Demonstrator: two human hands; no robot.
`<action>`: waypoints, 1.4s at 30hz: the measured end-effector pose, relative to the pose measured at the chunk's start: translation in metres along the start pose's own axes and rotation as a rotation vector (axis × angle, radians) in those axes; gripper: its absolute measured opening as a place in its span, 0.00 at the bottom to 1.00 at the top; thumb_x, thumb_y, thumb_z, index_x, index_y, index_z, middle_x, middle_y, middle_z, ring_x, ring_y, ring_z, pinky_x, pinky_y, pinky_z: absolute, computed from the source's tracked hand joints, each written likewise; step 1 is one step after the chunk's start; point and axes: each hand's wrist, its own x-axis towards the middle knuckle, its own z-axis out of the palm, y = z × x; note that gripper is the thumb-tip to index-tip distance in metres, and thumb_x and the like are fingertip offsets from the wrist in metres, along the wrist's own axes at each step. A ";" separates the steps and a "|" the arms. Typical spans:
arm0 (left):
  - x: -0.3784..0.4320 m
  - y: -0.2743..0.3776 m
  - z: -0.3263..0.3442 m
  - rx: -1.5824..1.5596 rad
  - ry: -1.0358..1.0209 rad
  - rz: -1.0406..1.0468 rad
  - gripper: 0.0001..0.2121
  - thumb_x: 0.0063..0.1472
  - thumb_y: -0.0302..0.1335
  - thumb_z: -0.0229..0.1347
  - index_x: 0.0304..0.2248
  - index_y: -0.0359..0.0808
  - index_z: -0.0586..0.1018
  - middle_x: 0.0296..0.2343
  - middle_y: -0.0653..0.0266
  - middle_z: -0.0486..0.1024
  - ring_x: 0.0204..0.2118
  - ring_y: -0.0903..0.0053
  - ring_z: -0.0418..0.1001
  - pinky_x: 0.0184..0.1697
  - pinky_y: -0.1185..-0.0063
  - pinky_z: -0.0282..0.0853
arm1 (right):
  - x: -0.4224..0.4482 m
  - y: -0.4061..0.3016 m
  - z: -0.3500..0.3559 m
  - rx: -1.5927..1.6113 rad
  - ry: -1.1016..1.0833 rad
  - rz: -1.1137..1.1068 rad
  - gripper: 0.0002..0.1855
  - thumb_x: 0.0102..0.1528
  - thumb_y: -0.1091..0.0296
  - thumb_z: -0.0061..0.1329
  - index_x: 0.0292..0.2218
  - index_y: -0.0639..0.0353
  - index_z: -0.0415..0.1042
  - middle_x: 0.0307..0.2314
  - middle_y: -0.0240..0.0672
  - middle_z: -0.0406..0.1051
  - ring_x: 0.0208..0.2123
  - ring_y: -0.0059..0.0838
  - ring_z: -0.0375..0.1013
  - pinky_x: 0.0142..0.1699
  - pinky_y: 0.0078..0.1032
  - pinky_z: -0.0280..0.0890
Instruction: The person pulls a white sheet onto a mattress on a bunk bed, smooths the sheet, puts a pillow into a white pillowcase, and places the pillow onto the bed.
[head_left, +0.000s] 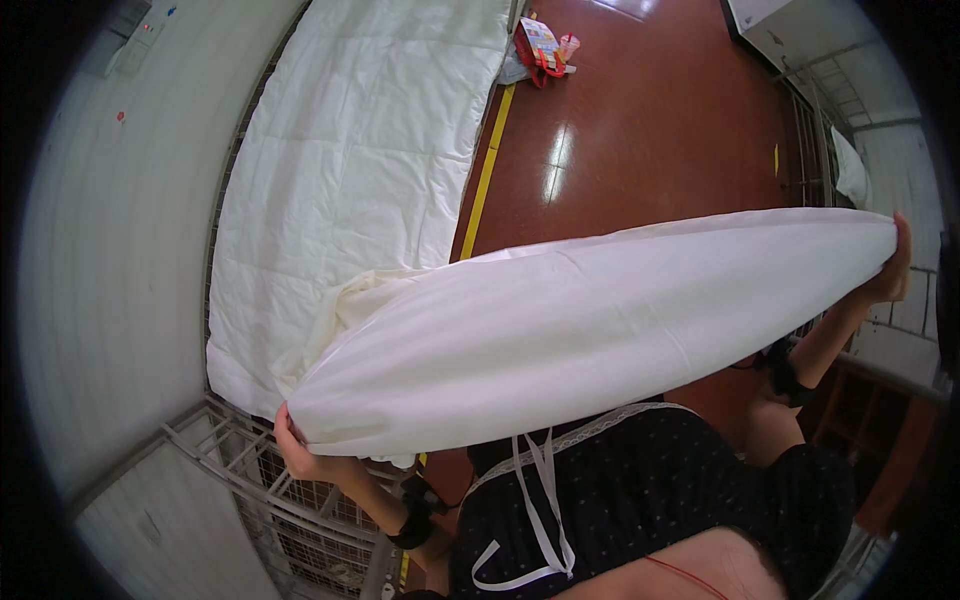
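A wide white cloth (570, 315), perhaps a sheet or quilt cover, is stretched across in front of my body. My left hand (298, 450) grips its lower left corner, close to the end of a bed. At the upper right, my right hand (892, 262) grips the other end, raised over the floor. Cream-coloured folds (360, 300) of fabric bunch behind the cloth near its left end. Beyond it, a white quilt (367, 150) lies spread lengthwise on the bed, creased in large squares. The cloth hides the quilt's near right corner.
A metal bed-end rail (277, 495) stands at lower left, beside a pale wall (112, 247). Yellow tape (487, 165) runs along the red-brown floor (637, 135). Bags (536, 52) and a pink cup (570, 46) sit by the bed's far end. Another metal frame (814, 142) stands at right.
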 end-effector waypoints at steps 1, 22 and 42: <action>0.000 -0.004 -0.002 -0.005 0.026 0.023 0.13 0.46 0.30 0.52 0.30 0.29 0.71 0.23 0.60 0.71 0.24 0.76 0.69 0.27 0.83 0.65 | 0.002 -0.001 0.001 0.010 0.008 -0.007 0.16 0.40 0.70 0.50 0.33 0.64 0.67 0.27 0.34 0.70 0.26 0.23 0.71 0.29 0.16 0.67; 0.023 -0.086 0.065 0.419 -0.230 -0.944 0.18 0.50 0.36 0.45 0.39 0.35 0.66 0.28 0.56 0.70 0.28 0.69 0.70 0.25 0.77 0.65 | 0.176 -0.018 0.209 0.630 -0.189 0.330 0.17 0.48 0.60 0.38 0.36 0.63 0.64 0.27 0.33 0.65 0.30 0.22 0.65 0.36 0.16 0.61; 0.141 0.065 0.264 0.186 0.160 -0.619 0.14 0.50 0.26 0.46 0.34 0.23 0.66 0.31 0.48 0.66 0.32 0.63 0.65 0.36 0.75 0.61 | 0.236 -0.267 0.621 1.972 -1.104 1.609 0.12 0.50 0.66 0.33 0.35 0.61 0.62 0.27 0.32 0.65 0.30 0.25 0.66 0.34 0.22 0.63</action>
